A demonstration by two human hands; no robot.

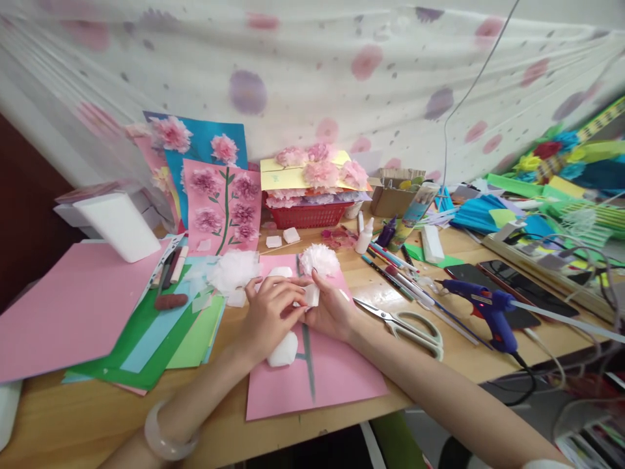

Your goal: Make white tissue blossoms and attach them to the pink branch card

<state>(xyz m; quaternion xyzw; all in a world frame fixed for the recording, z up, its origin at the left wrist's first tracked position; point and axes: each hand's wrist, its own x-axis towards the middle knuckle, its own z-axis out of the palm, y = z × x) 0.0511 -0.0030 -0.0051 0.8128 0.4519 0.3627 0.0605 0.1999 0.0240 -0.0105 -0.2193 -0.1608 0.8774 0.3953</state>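
Both hands meet over a pink paper sheet [336, 381] that has a dark painted stem [307, 358] on it. My left hand [268, 312] and my right hand [329, 309] pinch a small white folded tissue piece [311, 295] between their fingertips. A fluffy white tissue flower [319, 259] lies on the sheet just beyond my right hand. Another white tissue puff [234, 270] sits to the left, and a white tissue piece [283, 350] lies under my left wrist. I wear a pale bangle [163, 440] on the left wrist.
Scissors [405, 322] and a blue glue gun [481, 306] lie right of the sheet. Coloured paper [73, 303] is stacked at left. A red basket [307, 213] of tissue flowers, flower pictures [222, 205], glue bottles [364, 236] and pens stand behind. Phones [517, 283] rest at right.
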